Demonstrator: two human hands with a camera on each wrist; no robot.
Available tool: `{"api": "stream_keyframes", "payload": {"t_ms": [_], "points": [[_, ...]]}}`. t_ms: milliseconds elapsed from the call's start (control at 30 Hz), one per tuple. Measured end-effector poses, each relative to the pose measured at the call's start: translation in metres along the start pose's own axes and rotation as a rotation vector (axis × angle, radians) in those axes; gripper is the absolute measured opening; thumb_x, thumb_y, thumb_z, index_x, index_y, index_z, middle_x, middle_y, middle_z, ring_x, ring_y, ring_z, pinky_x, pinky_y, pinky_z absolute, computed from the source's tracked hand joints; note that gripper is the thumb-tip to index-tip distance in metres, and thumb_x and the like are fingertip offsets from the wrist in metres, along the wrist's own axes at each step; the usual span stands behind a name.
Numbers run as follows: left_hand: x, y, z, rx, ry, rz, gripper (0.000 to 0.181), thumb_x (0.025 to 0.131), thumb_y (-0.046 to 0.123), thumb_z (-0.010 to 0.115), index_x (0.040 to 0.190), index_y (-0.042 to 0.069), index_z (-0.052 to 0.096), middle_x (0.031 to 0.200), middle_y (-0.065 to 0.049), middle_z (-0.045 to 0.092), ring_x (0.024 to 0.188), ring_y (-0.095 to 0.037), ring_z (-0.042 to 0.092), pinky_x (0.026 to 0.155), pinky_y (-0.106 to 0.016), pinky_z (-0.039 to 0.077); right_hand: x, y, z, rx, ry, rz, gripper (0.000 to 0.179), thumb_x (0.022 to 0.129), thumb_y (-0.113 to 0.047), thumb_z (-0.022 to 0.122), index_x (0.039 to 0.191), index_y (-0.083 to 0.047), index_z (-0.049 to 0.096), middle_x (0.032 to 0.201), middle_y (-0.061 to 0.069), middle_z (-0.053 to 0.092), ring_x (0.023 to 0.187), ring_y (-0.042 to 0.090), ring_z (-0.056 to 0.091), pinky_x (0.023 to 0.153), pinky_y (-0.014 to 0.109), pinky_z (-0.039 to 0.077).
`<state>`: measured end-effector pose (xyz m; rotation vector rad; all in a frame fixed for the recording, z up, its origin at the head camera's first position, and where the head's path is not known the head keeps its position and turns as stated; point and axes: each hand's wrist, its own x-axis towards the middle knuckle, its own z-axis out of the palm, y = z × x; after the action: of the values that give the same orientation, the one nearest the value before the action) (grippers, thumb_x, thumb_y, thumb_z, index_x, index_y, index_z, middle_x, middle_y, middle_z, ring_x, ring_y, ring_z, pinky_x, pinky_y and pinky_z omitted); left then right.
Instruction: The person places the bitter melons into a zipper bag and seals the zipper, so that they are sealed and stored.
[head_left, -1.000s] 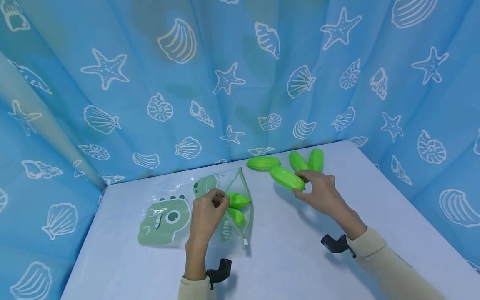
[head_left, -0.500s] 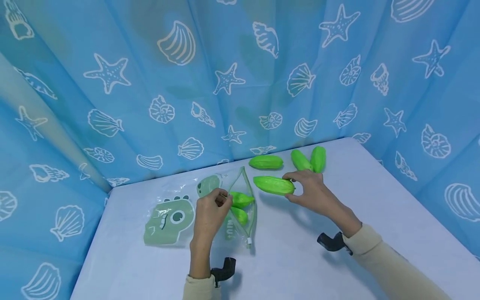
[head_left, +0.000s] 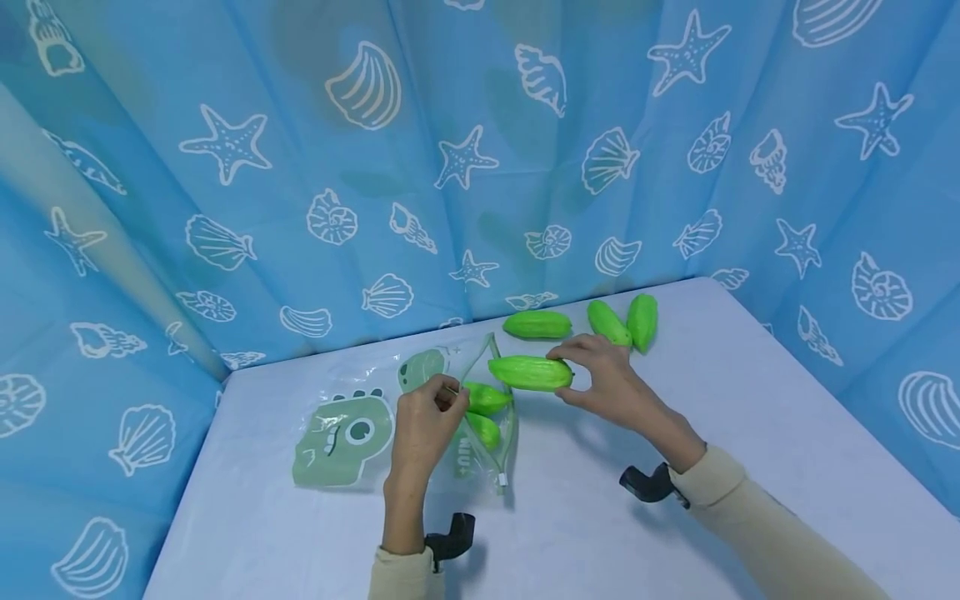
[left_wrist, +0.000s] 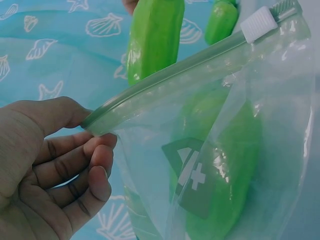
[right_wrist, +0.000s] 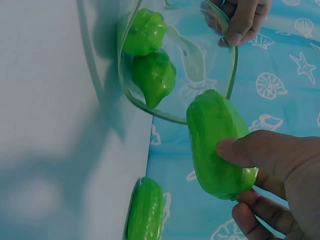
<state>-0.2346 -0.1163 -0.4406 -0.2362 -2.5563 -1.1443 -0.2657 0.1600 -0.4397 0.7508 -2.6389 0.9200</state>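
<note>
In the head view my left hand [head_left: 426,421] pinches the rim of a clear zip bag [head_left: 341,454] printed with a green dinosaur. The left wrist view shows thumb and fingers at one end of its zip strip [left_wrist: 165,75], with a white slider [left_wrist: 258,24] toward the other end. The bag's mouth gapes to the right. Two green ridged gourds [head_left: 486,398] lie inside it, just within the opening. Above the table, my right hand [head_left: 607,379] grips another green ridged gourd [head_left: 528,373] by one end. This gourd's far end overlaps the bag's mouth in the head view.
Along the table's back edge lie three more green gourds: one alone [head_left: 537,324] and a pair, left [head_left: 607,322] and right [head_left: 642,322]. A blue shell-print curtain [head_left: 480,217] hangs behind the white table [head_left: 585,525] and at both sides.
My right hand has carried the gourd leftward from near the back gourds to the bag's mouth, turning it nearly level. The left hand keeps hold of the bag's rim. The head view has shifted slightly.
</note>
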Motion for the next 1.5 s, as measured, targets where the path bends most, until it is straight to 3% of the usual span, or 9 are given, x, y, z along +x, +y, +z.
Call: {"api": "stream_keyframes", "payload": {"t_ms": [400,633,1167,1500], "points": [[0.000,0.001,0.001,-0.014,-0.005,0.035,0.010,0.091,0.016,0.072,0.092,0.006,0.073,0.069,0.002,0.066,0.061,-0.009,0.060,0.056,-0.027,0.051,0.013,-0.010,0.015,-0.006,0.017,-0.024,0.045,0.079,-0.014,0.086,0.121,-0.014,0.070,0.122,0.005,0.064,0.119,0.029,0.052,0.089,0.057,0.031],[-0.001,-0.001,-0.005,0.004,0.020,0.016,0.009,0.091,0.015,0.073,0.092,0.005,0.073,0.069,0.002,0.066,0.062,-0.010,0.061,0.056,-0.028,0.051,0.025,-0.017,0.029,-0.036,0.022,-0.058,0.045,0.080,-0.016,0.085,0.123,-0.015,0.070,0.125,0.005,0.063,0.121,0.028,0.051,0.084,0.049,0.029],[-0.004,-0.001,0.002,-0.011,0.000,0.016,0.010,0.092,0.017,0.072,0.091,0.007,0.072,0.070,0.003,0.065,0.062,-0.008,0.059,0.056,-0.026,0.051,0.026,-0.022,0.049,-0.071,0.055,-0.043,0.046,0.081,-0.019,0.086,0.124,-0.011,0.069,0.128,0.008,0.064,0.121,0.030,0.052,0.087,0.054,0.031],[-0.002,0.001,0.001,-0.017,0.008,0.059,0.009,0.092,0.015,0.072,0.091,0.006,0.073,0.071,0.001,0.067,0.062,-0.009,0.061,0.056,-0.025,0.051,0.033,-0.029,0.060,-0.109,0.082,-0.015,0.045,0.083,-0.022,0.084,0.124,-0.012,0.069,0.127,0.006,0.065,0.118,0.028,0.053,0.087,0.053,0.032]]}}
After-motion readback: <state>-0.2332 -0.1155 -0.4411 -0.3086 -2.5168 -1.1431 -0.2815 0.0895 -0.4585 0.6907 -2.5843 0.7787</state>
